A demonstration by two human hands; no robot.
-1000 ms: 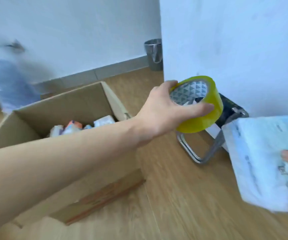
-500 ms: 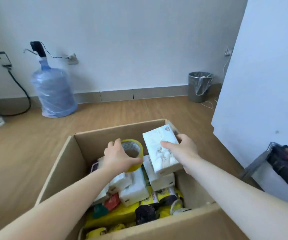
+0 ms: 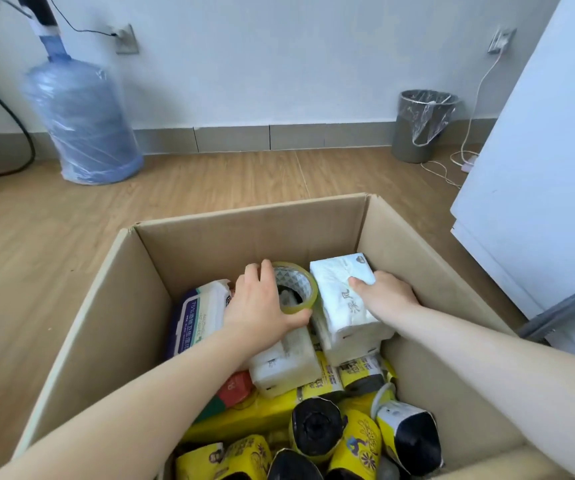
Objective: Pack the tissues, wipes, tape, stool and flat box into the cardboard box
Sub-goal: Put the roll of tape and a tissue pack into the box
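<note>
Tape (image 3: 296,287) and tissues (image 3: 343,299) now lower, resting on packs mid-frame inside box (image 3: 244,233). Left hand (image 3: 260,306) still wraps tape; right hand (image 3: 384,294) still pinches tissues. Release next; stool, flat box pending.

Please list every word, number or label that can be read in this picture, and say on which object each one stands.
"75%" then Chinese characters, partly hidden by the left hand: wipes pack.
Large grey brush characters, too stylised to read surely: tissue pack under the right hand.
Black Chinese print, too blurred to read: yellow rolls.
Small print on the lower white tissue packs: too small.
Tape roll and cardboard box: no text visible.
</note>
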